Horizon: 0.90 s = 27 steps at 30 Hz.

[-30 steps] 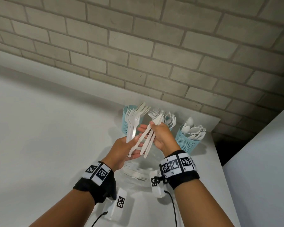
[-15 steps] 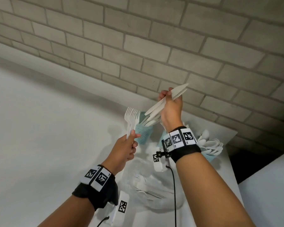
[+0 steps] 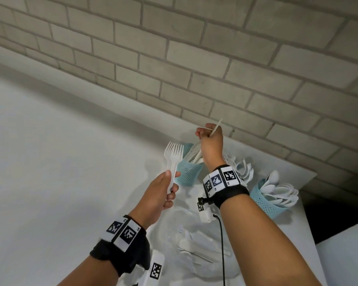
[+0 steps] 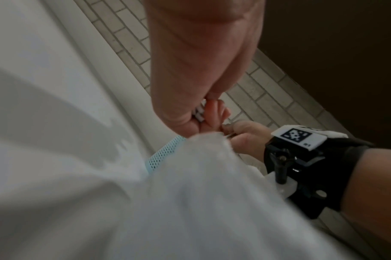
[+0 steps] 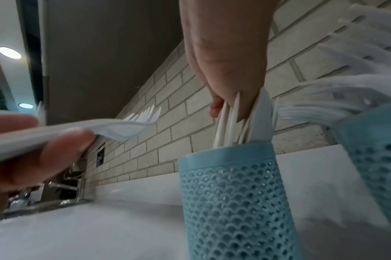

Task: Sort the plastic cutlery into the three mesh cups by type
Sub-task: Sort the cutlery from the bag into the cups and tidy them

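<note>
My right hand [image 3: 207, 135] grips a bunch of white plastic knives [image 3: 195, 154] from above. Their lower ends stand inside the leftmost blue mesh cup [image 3: 186, 174]. The right wrist view shows the knives [image 5: 231, 123] upright in that cup [image 5: 234, 193] under my curled fingers [image 5: 225, 73]. My left hand [image 3: 171, 188] pinches a few white forks [image 3: 173, 153] by their handles, tines up, just left of the cup. The middle cup [image 3: 243, 167], half hidden behind my right wrist, holds forks. The right cup [image 3: 266, 203] holds spoons.
A clear bowl [image 3: 175, 219] with several loose pieces of cutlery lies on the white counter [image 3: 50, 182] below my hands. A grey brick wall [image 3: 174, 58] runs close behind the cups. The counter ends right of the spoon cup. A metal tap [image 5: 63, 186] stands far left.
My right hand pulled the knives out of the left hand, lifted them and brought them down into the leftmost cup. The left hand kept the forks and hardly moved.
</note>
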Motion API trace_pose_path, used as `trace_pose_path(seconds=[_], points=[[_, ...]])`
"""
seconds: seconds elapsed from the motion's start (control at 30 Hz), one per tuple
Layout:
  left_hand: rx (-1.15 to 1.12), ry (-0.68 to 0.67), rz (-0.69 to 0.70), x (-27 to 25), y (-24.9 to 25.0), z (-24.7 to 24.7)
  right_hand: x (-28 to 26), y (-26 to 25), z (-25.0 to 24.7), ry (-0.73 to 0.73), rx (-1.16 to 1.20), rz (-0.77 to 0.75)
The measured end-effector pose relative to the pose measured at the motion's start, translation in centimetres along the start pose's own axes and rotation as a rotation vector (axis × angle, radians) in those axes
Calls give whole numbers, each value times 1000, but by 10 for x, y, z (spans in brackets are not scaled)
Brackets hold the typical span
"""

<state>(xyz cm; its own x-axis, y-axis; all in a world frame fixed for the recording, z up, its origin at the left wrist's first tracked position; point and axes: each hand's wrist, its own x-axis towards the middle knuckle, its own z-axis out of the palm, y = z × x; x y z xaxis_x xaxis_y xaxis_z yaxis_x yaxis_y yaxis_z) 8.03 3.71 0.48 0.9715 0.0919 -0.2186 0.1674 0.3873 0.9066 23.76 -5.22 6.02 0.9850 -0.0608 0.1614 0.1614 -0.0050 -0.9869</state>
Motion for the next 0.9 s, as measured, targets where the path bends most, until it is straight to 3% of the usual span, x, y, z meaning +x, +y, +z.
trace_pose_path(seconds=[0.13,0.3,0.47,0.63,0.73,0.9], points=[[29,-3,9,0,-1,2,-4,1,-1,1,-80,-45],[48,8,10,-3,0,2,-6,-7,-2,117,-50,-121],[54,9,25,-8,4,0,-17,-6,-6,-12,-343,-58],[69,-42,44,-13,8,-1,-34,-28,-11,98,-180,-199],[74,-85,40,-16,8,3,-57,-33,-16,21,-143,-198],[84,-130,30,-20,5,12,-88,-33,-31,-174,-316,-48]])
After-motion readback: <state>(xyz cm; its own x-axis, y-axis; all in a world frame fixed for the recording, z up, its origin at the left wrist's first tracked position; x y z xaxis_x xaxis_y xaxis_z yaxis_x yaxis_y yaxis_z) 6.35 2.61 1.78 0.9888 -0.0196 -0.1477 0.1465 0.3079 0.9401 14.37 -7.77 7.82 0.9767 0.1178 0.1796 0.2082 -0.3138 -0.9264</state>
